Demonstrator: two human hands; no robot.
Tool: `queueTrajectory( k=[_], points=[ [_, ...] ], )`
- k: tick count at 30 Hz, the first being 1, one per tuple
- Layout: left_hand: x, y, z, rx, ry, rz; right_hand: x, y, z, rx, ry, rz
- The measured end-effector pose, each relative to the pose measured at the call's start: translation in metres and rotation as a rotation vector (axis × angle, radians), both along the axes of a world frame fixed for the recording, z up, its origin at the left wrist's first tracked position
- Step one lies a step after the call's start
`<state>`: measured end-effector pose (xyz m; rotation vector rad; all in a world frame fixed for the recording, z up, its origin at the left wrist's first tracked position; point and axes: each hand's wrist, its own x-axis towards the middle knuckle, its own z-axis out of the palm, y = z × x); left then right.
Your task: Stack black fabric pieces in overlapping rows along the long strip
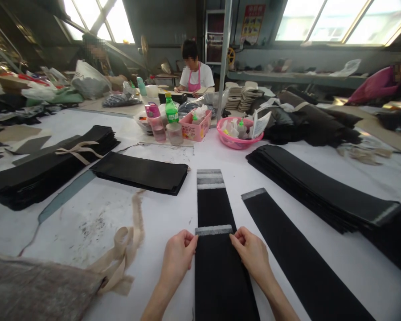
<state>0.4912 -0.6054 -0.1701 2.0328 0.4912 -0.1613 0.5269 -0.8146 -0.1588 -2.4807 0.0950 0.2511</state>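
Note:
A black strip (pixel 222 276) with a grey band across its far end lies before me, over another black strip (pixel 214 207) whose far end carries grey and white bands. At the upper strip's left corner, my left hand (pixel 180 252) pinches the edge between thumb and fingers. My right hand (pixel 252 254) pinches the opposite corner, level with the left. To the right, a separate long black strip (pixel 294 254) with a grey end lies flat, touched by neither hand.
Black strips are stacked at right (pixel 307 178), at left centre (pixel 140 171) and in a tied bundle (pixel 47 165). A beige cloth ribbon (pixel 123 249) trails at left. Beyond are a pink basin (pixel 240 141), a pink box (pixel 196 127) and a green bottle (pixel 171 109). Other people sit farther back.

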Motion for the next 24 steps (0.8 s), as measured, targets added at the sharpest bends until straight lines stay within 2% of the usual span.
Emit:
queueTrajectory(
  k=[24],
  points=[
    [-0.0009,-0.0011,0.0064,0.051,0.000,-0.015,0.0052,0.0024,0.0042,-0.007,0.098,0.004]
  ],
)
